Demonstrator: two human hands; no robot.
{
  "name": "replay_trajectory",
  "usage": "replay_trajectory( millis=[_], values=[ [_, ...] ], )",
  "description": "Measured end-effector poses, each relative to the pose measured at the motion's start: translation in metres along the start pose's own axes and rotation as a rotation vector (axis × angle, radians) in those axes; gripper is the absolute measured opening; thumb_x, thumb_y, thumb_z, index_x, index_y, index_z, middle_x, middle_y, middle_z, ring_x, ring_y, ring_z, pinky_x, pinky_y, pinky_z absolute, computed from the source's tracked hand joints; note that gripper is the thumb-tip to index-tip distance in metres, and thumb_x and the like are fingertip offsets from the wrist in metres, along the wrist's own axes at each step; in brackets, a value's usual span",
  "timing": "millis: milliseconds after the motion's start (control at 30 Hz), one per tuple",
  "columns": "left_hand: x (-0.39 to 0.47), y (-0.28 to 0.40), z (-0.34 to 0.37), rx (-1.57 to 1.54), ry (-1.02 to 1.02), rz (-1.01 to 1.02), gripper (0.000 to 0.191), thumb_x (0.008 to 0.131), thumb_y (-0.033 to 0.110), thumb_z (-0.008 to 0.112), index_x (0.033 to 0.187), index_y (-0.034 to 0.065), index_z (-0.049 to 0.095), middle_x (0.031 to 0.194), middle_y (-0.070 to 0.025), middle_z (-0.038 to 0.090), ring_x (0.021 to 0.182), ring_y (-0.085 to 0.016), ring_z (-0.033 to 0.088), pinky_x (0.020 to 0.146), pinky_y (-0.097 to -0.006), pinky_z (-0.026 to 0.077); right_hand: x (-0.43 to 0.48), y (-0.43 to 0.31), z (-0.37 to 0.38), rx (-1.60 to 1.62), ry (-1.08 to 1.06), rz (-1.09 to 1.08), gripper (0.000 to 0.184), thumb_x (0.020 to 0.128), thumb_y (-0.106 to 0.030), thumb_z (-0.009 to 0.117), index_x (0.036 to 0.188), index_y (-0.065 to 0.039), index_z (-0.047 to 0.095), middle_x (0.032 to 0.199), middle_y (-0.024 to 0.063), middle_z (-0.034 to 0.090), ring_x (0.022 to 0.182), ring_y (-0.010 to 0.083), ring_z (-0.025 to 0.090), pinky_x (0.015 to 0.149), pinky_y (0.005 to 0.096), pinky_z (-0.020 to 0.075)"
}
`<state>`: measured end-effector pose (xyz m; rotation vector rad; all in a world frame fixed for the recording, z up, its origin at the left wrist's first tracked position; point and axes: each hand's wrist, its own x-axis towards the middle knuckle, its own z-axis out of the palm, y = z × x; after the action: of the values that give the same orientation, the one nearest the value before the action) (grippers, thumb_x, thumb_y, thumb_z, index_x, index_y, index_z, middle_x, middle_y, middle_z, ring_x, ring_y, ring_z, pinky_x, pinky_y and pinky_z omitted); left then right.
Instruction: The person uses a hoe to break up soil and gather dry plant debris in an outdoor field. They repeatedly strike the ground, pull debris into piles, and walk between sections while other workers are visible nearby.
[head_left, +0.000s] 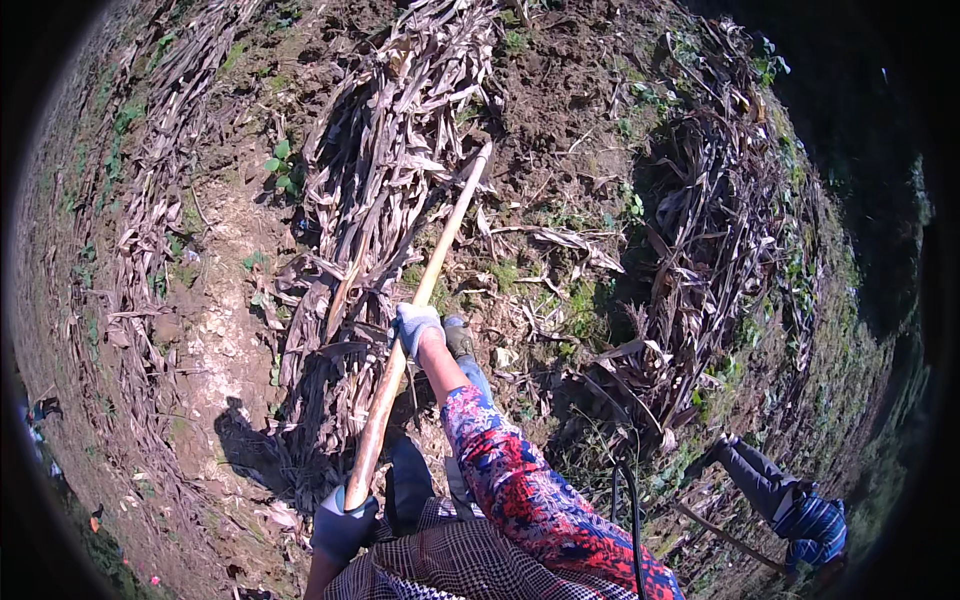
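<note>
A long pale wooden handle (429, 281) slants from the lower left up to bare, loosened soil (555, 112). My left hand (343, 527), in a grey-blue work glove, is closed around its near end. Farther up the handle, my right hand (417, 330) grips it in a white and grey glove. The far end of the handle reaches the edge of a row of dry corn stalks (405, 142). Something dark shows there, perhaps a hoe blade, but its shape cannot be made out.
More dry stalks (712, 225) lie in a row to the right, and another stalk row (150, 225) runs along the left. Near my feet is a shoe (459, 337). At lower right, a bent-over person (795, 517) has a long-handled tool (731, 538) beside them.
</note>
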<state>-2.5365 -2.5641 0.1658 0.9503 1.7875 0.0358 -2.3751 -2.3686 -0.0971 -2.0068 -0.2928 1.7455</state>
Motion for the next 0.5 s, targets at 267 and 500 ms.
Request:
replay_trajectory(
  millis=[267,500],
  values=[
    [-0.002,0.087,-0.027,-0.238,0.308,0.218,0.049,0.085,0.007,0.066,0.129,-0.0066,0.050,0.118,-0.0177,0.062,0.106,-0.023,0.061,0.092,-0.0324,0.048,0.006,-0.064,-0.013,0.125,-0.154,-0.061,0.042,0.087,-0.044,0.061,0.081,-0.002,0.062,0.067,0.0056,0.058,0.057,0.0185,0.054,0.056,0.0350,0.0457],
    [-0.009,0.183,-0.023,-0.003,0.307,0.478,0.044,0.082,0.002,0.068,0.124,-0.0034,0.057,0.120,-0.0166,0.063,0.108,-0.023,0.062,0.093,-0.0328,0.048,-0.027,-0.086,-0.102,0.218,-0.302,0.060,0.058,0.091,-0.061,0.045,0.093,-0.005,0.061,0.074,0.0113,0.065,0.051,0.0206,0.061,0.047,0.0367,0.0525]
  ],
)
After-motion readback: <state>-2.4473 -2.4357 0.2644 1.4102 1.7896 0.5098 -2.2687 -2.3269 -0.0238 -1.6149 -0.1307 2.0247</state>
